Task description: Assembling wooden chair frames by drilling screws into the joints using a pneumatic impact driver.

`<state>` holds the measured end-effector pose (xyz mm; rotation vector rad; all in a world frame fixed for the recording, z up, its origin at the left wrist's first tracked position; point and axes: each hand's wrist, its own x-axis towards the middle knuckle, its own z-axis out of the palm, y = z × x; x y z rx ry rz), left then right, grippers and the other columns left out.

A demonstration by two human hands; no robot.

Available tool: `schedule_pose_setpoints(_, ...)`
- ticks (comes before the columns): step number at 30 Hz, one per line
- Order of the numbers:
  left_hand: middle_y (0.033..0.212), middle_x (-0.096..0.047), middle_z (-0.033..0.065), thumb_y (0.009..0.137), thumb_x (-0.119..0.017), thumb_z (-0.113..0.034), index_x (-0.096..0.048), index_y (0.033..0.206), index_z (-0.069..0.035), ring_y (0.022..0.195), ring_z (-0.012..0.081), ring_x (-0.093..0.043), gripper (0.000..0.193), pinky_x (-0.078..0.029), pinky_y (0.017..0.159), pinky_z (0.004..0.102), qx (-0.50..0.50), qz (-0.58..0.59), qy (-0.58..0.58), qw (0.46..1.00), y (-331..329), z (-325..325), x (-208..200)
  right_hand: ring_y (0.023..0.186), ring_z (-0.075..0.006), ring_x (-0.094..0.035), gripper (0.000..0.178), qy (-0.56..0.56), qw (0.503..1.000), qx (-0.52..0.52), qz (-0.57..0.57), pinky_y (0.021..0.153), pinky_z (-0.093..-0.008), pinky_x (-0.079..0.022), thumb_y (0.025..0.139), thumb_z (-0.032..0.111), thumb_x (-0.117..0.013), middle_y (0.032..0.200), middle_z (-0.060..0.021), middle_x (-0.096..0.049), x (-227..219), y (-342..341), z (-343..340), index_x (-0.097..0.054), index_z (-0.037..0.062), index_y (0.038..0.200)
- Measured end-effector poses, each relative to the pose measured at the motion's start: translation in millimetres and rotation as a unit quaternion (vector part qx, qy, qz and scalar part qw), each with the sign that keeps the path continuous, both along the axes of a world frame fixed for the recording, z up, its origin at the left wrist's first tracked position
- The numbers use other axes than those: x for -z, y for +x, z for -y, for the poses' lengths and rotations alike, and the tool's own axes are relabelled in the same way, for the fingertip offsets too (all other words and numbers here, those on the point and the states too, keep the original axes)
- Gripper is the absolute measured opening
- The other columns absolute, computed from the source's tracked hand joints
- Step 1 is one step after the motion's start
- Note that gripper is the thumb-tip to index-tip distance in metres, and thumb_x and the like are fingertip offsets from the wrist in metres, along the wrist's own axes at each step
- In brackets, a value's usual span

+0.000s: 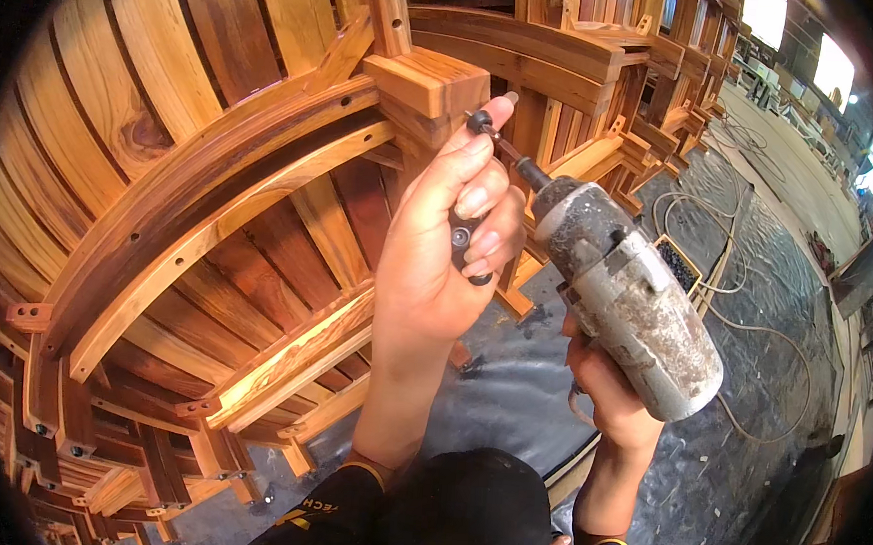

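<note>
My left hand (412,256) is raised in front of the wooden furniture, its fingers curled around black bolts (461,237) in the palm. Between thumb and index finger sits another black round-headed bolt (480,121), at the tip of the driver bit (509,151). Wrapped round the handle of a worn grey impact driver (635,300) is my right hand (611,388); the tool's body hides some of its fingers. The driver points up and left toward my left fingertips. Just beyond them stands a wooden post end (428,80) of the nearest frame.
Slatted wooden furniture (139,74) with curved, drilled rails fills the left side. More wooden frames (660,56) line up toward the back. Dark sheeting (786,284) covers the floor, with a hose (810,380) looping over it. A small box of dark pieces (677,262) lies beyond the driver.
</note>
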<state>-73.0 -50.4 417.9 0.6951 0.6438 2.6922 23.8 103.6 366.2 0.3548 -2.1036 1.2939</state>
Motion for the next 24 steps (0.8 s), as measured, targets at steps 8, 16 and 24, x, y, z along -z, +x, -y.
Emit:
schedule_pose_setpoints(8,0.060,-0.038,-0.0037,0.091,-0.045,-0.015,-0.045,0.118,-0.005,0.045,0.0065,-0.037,0.029,-0.026,0.033,0.0170,0.004,-0.006,-0.003,1.000,2,2,1,0.062,-0.0150,-0.058,0.018,-0.150,0.985,-0.020,0.081,0.057,-0.0279,-0.045,0.064,-0.006,-0.061,0.070,-0.0031,-0.062,-8,7,7,-0.064,0.0028,0.080)
schedule_pose_setpoints(16,0.060,-0.037,-0.0033,0.091,-0.045,-0.015,-0.043,0.119,-0.004,0.044,0.0065,-0.037,0.030,-0.026,0.032,0.0169,0.008,-0.015,-0.001,1.000,0,0,-1,0.061,-0.0156,-0.058,0.018,-0.153,0.987,0.000,0.049,0.057,-0.0282,-0.045,0.064,-0.006,-0.061,0.068,-0.0039,-0.061,-6,3,6,-0.064,0.0029,0.079)
schedule_pose_setpoints(24,0.061,-0.037,-0.0037,0.090,-0.047,-0.012,-0.054,0.112,-0.001,0.046,0.0055,-0.037,0.026,-0.025,0.035,0.0166,0.016,0.076,-0.060,0.995,13,-7,53,0.061,-0.0151,-0.058,0.018,-0.113,0.990,0.007,0.089,0.055,-0.0279,-0.044,0.061,-0.006,-0.062,0.067,-0.0032,-0.061,-18,1,-8,-0.063,0.0037,0.076)
